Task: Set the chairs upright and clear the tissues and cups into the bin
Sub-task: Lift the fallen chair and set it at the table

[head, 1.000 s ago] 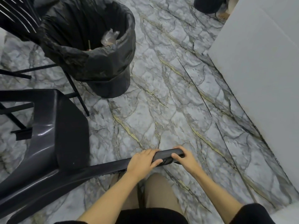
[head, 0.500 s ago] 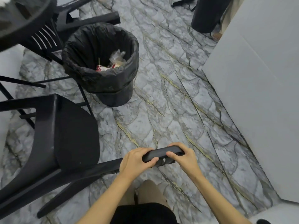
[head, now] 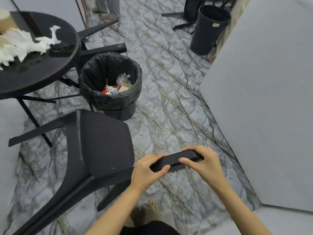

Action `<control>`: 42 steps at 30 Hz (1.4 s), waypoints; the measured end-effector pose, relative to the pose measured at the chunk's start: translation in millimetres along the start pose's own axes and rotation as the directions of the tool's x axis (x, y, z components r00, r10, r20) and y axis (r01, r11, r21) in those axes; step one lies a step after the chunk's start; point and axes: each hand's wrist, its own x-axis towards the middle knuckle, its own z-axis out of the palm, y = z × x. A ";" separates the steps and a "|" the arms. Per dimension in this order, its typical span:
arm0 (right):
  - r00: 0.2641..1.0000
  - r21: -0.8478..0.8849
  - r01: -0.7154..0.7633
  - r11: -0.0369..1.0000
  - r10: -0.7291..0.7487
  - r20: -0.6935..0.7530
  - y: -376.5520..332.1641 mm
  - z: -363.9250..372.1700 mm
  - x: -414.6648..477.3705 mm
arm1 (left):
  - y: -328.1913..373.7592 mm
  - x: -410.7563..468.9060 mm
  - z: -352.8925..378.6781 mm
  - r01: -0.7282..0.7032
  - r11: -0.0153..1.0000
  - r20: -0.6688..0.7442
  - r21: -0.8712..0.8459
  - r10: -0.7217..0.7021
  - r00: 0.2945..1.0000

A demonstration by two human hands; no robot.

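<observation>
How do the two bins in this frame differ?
The near bin by the table has a crinkled black liner folded over its rim and holds wrappers and other rubbish; the far bin shows no such liner, carries a small label, and its inside looks dark. The far bin looks taller and narrower. Both are black, round and upright.

Matt black plastic chair (head: 101,143) — glossy veined (marble-look) floor (head: 169,99).

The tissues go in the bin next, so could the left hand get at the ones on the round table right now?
Probably not yet. The left hand is shut on the chair, as is the right hand, and the tissues lie far off on the table, beyond the chair and bin.
</observation>
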 end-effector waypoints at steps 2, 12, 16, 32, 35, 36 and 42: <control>1.000 -0.053 0.018 0.998 -0.018 -0.010 -14.1 -7.8 -7.2 | 11.1 -6.2 -7.0 -0.024 0.998 -0.013 -0.055 0.024 1.000; 0.987 -0.184 0.158 0.970 -0.157 0.019 -106.4 27.5 -36.7 | 11.6 -57.9 -88.6 0.002 0.993 -0.050 -0.116 -0.007 0.999; 0.980 -0.182 0.199 0.963 -0.194 0.046 -166.4 57.1 -51.5 | 9.9 -87.2 -139.2 0.033 0.986 -0.135 -0.163 -0.055 0.989; 0.937 -0.069 0.337 0.939 -0.327 0.120 -278.4 141.1 -104.5 | 0.9 -195.6 -319.8 0.071 0.956 -0.373 -0.284 -0.178 0.910; 0.959 -0.016 0.269 0.963 -0.266 0.093 -262.6 147.5 -107.0 | -12.3 -207.8 -344.9 0.060 0.943 -0.407 -0.327 -0.198 0.892; 0.968 0.018 0.236 0.972 -0.237 0.082 -255.4 149.7 -106.7 | -15.9 -212.5 -352.8 0.057 0.939 -0.411 -0.340 -0.203 0.889; 0.991 0.232 0.123 0.965 -0.133 0.030 -214.5 166.0 -97.7 | -42.2 -237.8 -399.6 0.103 0.928 -0.489 -0.358 -0.280 0.826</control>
